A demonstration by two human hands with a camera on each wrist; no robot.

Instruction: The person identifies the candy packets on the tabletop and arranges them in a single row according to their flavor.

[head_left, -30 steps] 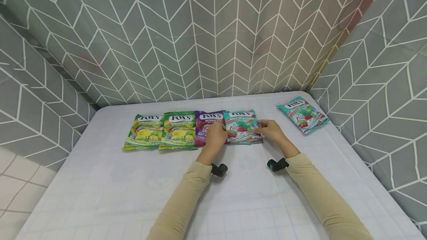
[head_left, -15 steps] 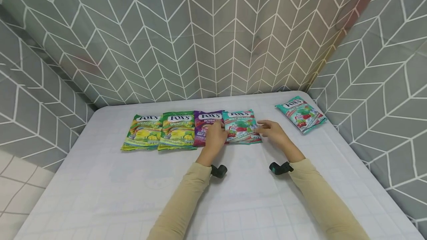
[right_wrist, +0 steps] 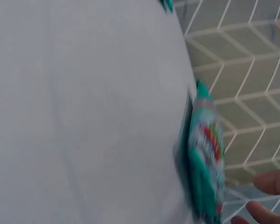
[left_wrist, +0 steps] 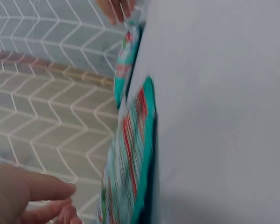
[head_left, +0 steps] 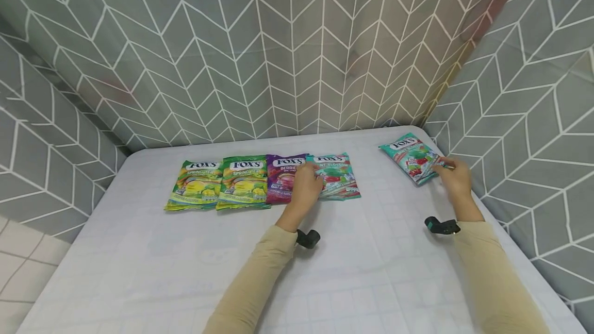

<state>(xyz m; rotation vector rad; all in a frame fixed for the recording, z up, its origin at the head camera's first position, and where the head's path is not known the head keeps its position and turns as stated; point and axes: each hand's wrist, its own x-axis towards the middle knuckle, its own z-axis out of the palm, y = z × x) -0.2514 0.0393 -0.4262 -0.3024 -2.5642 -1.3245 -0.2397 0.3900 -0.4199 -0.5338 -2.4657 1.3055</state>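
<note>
My left hand (head_left: 306,183) hovers over the seam between a purple Fox's Berries candy bag (head_left: 280,182) and a teal Fox's Mint Blossom candy bag (head_left: 337,182). Its thumb and fingers are loosely bent beside the teal bag in the left wrist view, gripping nothing. Far to the right, a second teal Mint Blossom bag (head_left: 412,157) lies tilted on the table. My right hand (head_left: 455,177) has its fingertips at that bag's right edge. In the right wrist view, the fingers (right_wrist: 270,182) are spread and apart from the bag.
Two green Fox's Spring Tea bags, the outer one (head_left: 195,184) and the inner one (head_left: 243,182), lie left of the purple bag in one row. The white-covered table (head_left: 185,267) meets patterned grey curtains (head_left: 260,55) at the back and sides.
My right hand has left the right edge of the row's teal bag and moved right to the separate teal bag. My left hand has stayed near the row, shifting slightly onto the teal bag.
</note>
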